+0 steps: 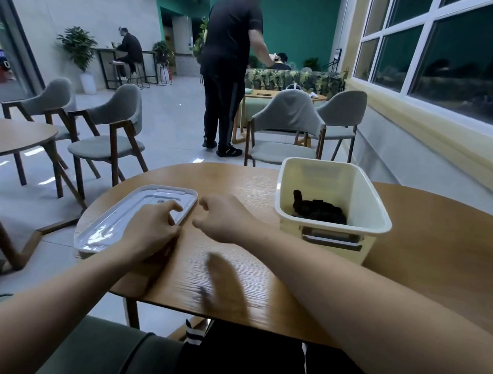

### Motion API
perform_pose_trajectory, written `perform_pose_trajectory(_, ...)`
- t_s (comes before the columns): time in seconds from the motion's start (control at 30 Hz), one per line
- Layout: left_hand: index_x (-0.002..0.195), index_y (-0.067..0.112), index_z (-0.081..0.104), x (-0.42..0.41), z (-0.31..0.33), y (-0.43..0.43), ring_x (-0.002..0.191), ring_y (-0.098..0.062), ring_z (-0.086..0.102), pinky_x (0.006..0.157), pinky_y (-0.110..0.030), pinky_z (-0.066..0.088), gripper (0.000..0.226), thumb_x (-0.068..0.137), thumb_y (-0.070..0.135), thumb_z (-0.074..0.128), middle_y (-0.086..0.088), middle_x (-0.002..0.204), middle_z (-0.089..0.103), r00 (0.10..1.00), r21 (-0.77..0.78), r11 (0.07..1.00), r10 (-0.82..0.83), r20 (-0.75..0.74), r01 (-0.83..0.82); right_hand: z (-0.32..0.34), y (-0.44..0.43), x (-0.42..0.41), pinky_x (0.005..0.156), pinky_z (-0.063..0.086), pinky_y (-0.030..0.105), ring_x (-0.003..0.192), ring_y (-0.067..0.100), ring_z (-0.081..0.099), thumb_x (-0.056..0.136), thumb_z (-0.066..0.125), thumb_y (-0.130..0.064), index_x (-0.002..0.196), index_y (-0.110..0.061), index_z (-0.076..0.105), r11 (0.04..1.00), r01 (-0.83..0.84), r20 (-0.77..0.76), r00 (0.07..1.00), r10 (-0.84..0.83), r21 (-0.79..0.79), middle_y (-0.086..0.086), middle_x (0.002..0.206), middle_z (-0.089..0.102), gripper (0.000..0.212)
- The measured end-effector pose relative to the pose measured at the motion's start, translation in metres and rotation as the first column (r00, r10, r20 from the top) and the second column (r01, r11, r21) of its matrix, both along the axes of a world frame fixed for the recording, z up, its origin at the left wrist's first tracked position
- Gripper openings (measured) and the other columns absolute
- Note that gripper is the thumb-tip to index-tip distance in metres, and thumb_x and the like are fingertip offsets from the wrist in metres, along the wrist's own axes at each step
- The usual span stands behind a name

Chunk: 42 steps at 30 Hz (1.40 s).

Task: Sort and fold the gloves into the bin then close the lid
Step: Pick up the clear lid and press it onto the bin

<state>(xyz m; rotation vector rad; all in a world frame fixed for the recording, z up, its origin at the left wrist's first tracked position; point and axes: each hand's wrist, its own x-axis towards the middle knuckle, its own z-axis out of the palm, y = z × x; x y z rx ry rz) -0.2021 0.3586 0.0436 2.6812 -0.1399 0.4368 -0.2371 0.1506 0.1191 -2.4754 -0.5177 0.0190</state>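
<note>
A cream plastic bin stands open on the right of the round wooden table. Dark folded gloves lie at its bottom. The white lid rests flat on the table's left side. My left hand lies on the lid's near right edge, fingers curled over its rim. My right hand hovers just right of the lid's corner, fingers bent and apart, holding nothing.
Grey chairs with wooden legs stand beyond the table, another behind the bin. A second round table is at far left. A person in black stands in the aisle. Windows line the right wall.
</note>
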Motion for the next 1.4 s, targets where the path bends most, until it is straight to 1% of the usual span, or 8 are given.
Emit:
perform_pose_trajectory(0.13,0.12,0.033,0.07,-0.001,0.018,-0.007,0.082,-0.007,0.066,0.071,-0.028,0.05,0.032,0.089,0.042,0.073,0.012,0.088,0.074,0.997,-0.037,0.999,0.024,0.069,-0.021,-0.027,-0.001,0.007,0.064,0.039,0.033,0.076,0.022,0.051,0.094,0.065,-0.021,0.075,-0.016,0.053,0.996,0.069,-0.105,0.993,-0.063,0.06,-0.002,0.076,0.053,0.022)
perform_pose_trajectory(0.3,0.114,0.045,0.065,-0.004,0.065,-0.017,0.084,-0.008,0.068,0.081,-0.038,0.06,0.037,0.078,0.055,0.069,0.016,0.085,0.072,0.996,-0.046,0.998,-0.031,0.081,0.035,-0.044,-0.004,0.012,0.084,0.061,0.039,0.099,0.029,0.07,0.095,0.067,-0.02,0.101,-0.006,0.075,0.933,0.147,-0.291,0.956,-0.048,0.328,0.014,0.104,0.075,0.018)
perform_pose_trajectory(0.4,0.126,0.028,0.07,-0.002,0.093,-0.026,0.084,-0.011,0.071,0.085,-0.038,0.061,0.042,0.086,0.029,0.081,0.008,0.088,0.075,0.993,-0.116,0.99,-0.071,0.099,0.082,-0.05,-0.005,0.015,0.06,0.053,0.02,0.084,0.02,0.062,0.1,0.063,-0.011,0.102,-0.008,0.074,0.844,0.22,-0.417,0.909,0.004,0.489,0.013,0.096,0.066,0.011)
perform_pose_trajectory(0.57,0.121,0.022,0.073,-0.003,0.129,-0.036,0.082,-0.009,0.073,0.082,-0.034,0.059,0.039,0.084,0.024,0.082,0.006,0.085,0.077,0.965,-0.172,0.977,-0.082,0.25,0.128,-0.058,0.001,0.018,0.055,0.043,0.025,0.063,0.017,0.047,0.104,0.056,-0.01,0.101,-0.009,0.059,0.741,0.324,-0.545,0.836,0.067,0.588,0.013,0.083,0.048,0.004)
perform_pose_trajectory(0.73,0.115,0.029,0.076,-0.006,0.142,-0.04,0.082,-0.009,0.074,0.074,-0.032,0.06,0.033,0.083,0.031,0.085,0.007,0.085,0.079,0.97,-0.357,0.92,-0.078,0.232,0.16,-0.065,0.001,0.03,0.096,0.06,0.041,0.102,0.029,0.068,0.105,0.058,-0.046,0.123,-0.008,0.057,0.692,0.43,-0.653,0.753,0.079,0.58,0.016,0.111,0.067,0.042)
perform_pose_trajectory(0.9,0.11,0.027,0.077,-0.01,0.147,-0.044,0.079,-0.017,0.075,0.072,-0.038,0.064,0.028,0.084,0.025,0.087,0.0,0.09,0.08,0.986,-0.552,0.821,-0.078,0.147,0.148,-0.062,-0.004,0.033,0.115,0.049,0.048,0.133,0.037,0.059,0.104,0.053,-0.06,0.165,-0.006,0.02,0.553,0.531,-0.727,0.651,0.219,0.642,0.024,0.145,0.059,0.088)
perform_pose_trajectory(1.1,0.111,0.021,0.078,-0.012,0.151,-0.034,0.071,-0.011,0.073,0.061,-0.027,0.06,0.028,0.085,0.022,0.089,-0.008,0.095,0.079,0.994,-0.702,0.704,-0.097,0.06,0.111,-0.059,0.0,0.032,0.117,0.047,0.05,0.129,0.038,0.062,0.104,0.052,-0.062,0.166,-0.016,0.016,0.487,0.548,-0.714,0.646,0.271,0.681,0.025,0.139,0.063,0.085)
perform_pose_trajectory(1.4,0.112,0.017,0.077,-0.01,0.147,-0.025,0.076,-0.017,0.075,0.069,-0.033,0.061,0.03,0.085,0.022,0.089,-0.006,0.09,0.08,0.99,-0.791,0.6,-0.131,0.053,0.122,-0.061,0.018,0.029,0.112,0.051,0.048,0.131,0.037,0.061,0.107,0.05,-0.057,0.164,-0.01,0.022,0.472,0.56,-0.717,0.64,0.276,0.681,0.025,0.144,0.058,0.078)
